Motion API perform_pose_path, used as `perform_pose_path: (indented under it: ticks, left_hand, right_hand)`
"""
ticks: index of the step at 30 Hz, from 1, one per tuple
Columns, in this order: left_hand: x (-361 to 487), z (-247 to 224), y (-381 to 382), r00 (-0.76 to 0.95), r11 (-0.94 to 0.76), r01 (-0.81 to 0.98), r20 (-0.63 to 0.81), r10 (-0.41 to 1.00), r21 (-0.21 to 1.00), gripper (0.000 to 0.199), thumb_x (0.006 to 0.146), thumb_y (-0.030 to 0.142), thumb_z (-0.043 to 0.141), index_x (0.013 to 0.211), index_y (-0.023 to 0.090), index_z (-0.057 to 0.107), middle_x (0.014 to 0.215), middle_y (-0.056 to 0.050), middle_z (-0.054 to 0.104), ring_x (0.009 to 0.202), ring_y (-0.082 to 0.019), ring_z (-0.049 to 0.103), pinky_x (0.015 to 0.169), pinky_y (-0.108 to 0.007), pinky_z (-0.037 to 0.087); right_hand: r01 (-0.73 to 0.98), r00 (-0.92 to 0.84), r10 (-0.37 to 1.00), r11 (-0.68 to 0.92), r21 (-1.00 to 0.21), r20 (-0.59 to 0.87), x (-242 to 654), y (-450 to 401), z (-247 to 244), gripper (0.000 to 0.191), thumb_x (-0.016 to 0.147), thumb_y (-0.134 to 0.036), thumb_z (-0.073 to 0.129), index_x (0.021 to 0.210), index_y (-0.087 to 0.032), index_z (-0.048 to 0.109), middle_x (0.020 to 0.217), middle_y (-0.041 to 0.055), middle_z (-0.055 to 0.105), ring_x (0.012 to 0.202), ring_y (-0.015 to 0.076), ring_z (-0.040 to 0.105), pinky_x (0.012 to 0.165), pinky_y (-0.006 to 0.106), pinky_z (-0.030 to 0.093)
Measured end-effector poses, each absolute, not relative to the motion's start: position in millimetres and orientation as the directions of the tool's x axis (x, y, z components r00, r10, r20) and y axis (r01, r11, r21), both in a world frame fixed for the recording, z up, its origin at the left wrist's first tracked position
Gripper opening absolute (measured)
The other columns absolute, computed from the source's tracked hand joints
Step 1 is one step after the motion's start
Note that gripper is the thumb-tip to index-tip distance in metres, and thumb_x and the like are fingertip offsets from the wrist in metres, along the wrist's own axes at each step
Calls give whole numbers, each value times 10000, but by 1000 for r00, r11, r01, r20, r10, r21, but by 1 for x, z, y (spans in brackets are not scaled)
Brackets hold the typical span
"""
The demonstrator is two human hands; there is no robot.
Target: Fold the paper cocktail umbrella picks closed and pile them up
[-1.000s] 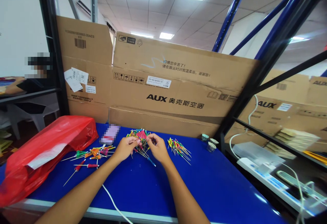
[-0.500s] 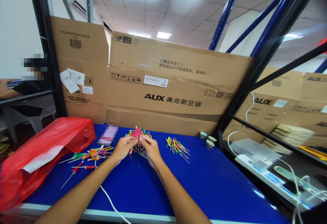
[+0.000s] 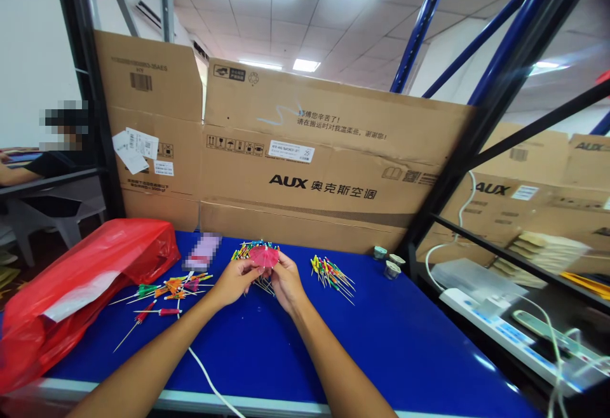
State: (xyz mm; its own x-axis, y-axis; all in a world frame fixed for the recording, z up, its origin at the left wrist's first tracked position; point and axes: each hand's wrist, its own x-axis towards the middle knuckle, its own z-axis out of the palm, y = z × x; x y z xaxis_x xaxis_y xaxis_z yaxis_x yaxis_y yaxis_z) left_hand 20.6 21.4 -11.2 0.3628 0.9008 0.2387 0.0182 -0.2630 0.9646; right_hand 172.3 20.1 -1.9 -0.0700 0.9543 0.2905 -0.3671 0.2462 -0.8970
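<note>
A pink paper umbrella (image 3: 265,256), spread wide, is held between my two hands above the blue table (image 3: 381,342). My left hand (image 3: 237,280) pinches it from the left, and my right hand (image 3: 286,280) has its fingers closed on its right side. Just behind and beneath the hands lies a pile of folded paper umbrellas (image 3: 243,251), partly hidden by them. To the right is a smaller bunch of folded umbrellas (image 3: 330,273). More umbrellas in orange, green and pink (image 3: 174,288) lie loosely at the left.
A red plastic bag (image 3: 143,246) covers the table's left side. Several small round containers (image 3: 391,269) stand at the back right, a white power strip (image 3: 505,329) beyond. Cardboard (image 3: 305,151) walls the back. A white cable (image 3: 204,373) crosses the front edge. A person (image 3: 52,157) sits far left.
The pink umbrella has opened wider and tipped so its top faces me more. My right hand has shifted slightly right and up.
</note>
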Motion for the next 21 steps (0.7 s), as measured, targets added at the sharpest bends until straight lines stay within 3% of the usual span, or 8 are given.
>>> perform_pose_path:
  ticks: [8,13,21]
  left_hand:
    - [21,-10,24,266,-200,-106,222,938,974,477,754,547,713,908,98,755,757,-88,743,382,-53,388,383,-199,249]
    - [22,-11,24,290,-173,-141,207,934,975,478,722,532,751,947,110,761,853,-116,767,387,-57,418,395,-212,284]
    - [23,-11,22,304,-182,-166,225,926,969,429,713,488,778,899,102,776,834,-129,769,425,-69,458,404,-206,285]
  right_hand:
    - [-335,-168,955,178,-925,245,174,21,-2,296,681,-427,821,810,-180,721,724,33,656,596,135,508,561,252,410]
    - [-398,-161,953,174,-901,256,177,21,0,300,740,-448,776,852,-181,697,704,27,627,593,144,515,556,265,426]
    - [-403,-232,945,122,-907,230,177,21,0,254,749,-395,785,759,-180,650,677,5,586,594,128,500,567,255,413]
